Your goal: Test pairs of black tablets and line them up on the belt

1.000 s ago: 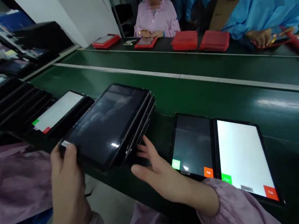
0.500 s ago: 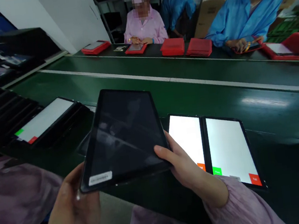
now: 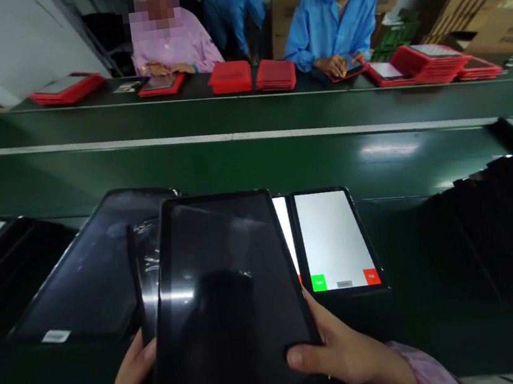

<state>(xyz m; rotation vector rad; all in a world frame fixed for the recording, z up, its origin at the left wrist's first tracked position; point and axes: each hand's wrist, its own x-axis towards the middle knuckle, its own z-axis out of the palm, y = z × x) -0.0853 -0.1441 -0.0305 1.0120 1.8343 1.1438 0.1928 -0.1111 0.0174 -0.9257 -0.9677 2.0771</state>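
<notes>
A dark-screened tablet [image 3: 225, 283] is held up in front of me, nearly upright. My right hand [image 3: 345, 349] grips its lower right side, thumb on the front. At the lower left, my left hand [image 3: 133, 381] holds the left edge, partly hidden behind the tablet; a thin dark piece with a glossy, film-like surface [image 3: 148, 261] stands beside that edge. Left of it, another dark tablet [image 3: 88, 268] with a white label lies on the bench. A lit tablet [image 3: 331, 232] with a white screen and green and red corner boxes lies to the right, beside a second lit one mostly covered.
Dark devices are stacked at the right [image 3: 511, 210], and more lie at the left edge [image 3: 33, 244]. Across the green bench [image 3: 234, 160], people in pink and blue work by red cases [image 3: 229, 77]. A pale strip [image 3: 184, 140] runs along the bench.
The view has swung right. The held tablet is lower and nearer me, and its label no longer shows. A labelled dark tablet now lies at the left, with the thin dark piece beside my left hand.
</notes>
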